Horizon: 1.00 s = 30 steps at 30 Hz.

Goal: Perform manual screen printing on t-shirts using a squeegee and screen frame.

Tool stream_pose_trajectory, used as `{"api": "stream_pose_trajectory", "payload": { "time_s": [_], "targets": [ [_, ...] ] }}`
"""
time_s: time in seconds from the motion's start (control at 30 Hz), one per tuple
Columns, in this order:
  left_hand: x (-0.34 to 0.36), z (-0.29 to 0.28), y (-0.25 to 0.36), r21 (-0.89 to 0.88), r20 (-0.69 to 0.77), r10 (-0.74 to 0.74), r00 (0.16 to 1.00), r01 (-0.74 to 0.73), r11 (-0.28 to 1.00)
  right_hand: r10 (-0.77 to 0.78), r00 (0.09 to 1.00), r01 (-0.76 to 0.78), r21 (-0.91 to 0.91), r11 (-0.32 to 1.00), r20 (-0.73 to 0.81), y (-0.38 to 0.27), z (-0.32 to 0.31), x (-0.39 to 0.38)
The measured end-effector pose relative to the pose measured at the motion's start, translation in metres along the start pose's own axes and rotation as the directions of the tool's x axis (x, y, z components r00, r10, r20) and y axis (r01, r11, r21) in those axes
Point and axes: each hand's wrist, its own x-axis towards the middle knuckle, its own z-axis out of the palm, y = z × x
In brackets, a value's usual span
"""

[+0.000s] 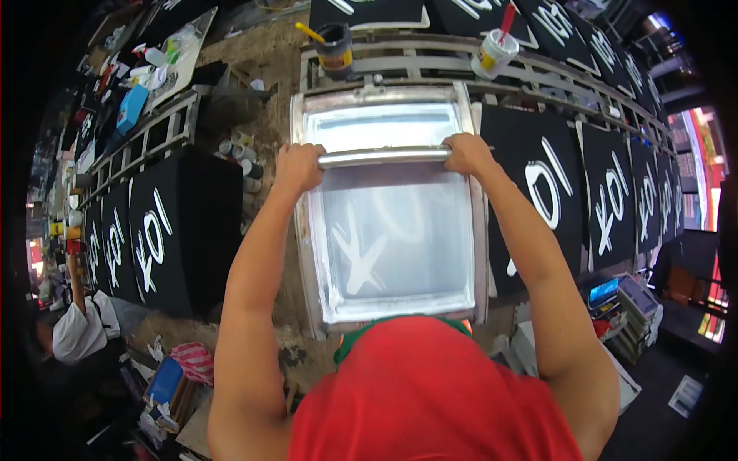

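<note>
- Across the pale rectangular mesh screen (407,253), toward the far end of its grey frame (480,253), lies one long silver metal bar (384,157).
- The left hand (301,167) and right hand (469,155), two in all, curl closed around its opposite ends, presumably keeping it level.
- One frame sits squarely before the person, probably for even reach.
- Two tubs, one dark (335,58), one white (492,55), stand beyond it, likely to stay handy.

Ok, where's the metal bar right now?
In the head view, the metal bar is above centre, across the framed screen, held at its ends by the left hand and right hand.
</note>
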Motion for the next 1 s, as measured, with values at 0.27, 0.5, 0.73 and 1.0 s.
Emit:
{"api": "stream_pose_trajectory", "payload": {
  "time_s": [0.27,0.5,0.73,1.0],
  "targets": [
    [-0.27,0.055,0.083,-0.101,-0.007,0.056,0.998,-0.057,0.993,-0.036,0.99,0.036,0.001,0.999,-0.136,-0.058,0.123,-0.282],
    [-0.244,0.013,0.072,-0.158,0.08,0.074,0.994,-0.06,0.986,-0.108,0.986,0.123,0.118,0.985,-0.128,-0.046,0.093,-0.258],
    [0.025,-0.007,0.001,0.012,-0.121,-0.051,0.991,0.053,0.999,-0.041,0.956,0.018,-0.081,0.997,-0.291,0.013,-0.005,0.013],
    [0.026,0.014,-0.002,0.029,-0.042,-0.122,0.992,0.124,0.992,0.051,0.984,-0.061,-0.051,0.997,-0.173,0.0,0.003,0.019]
  ]
}}
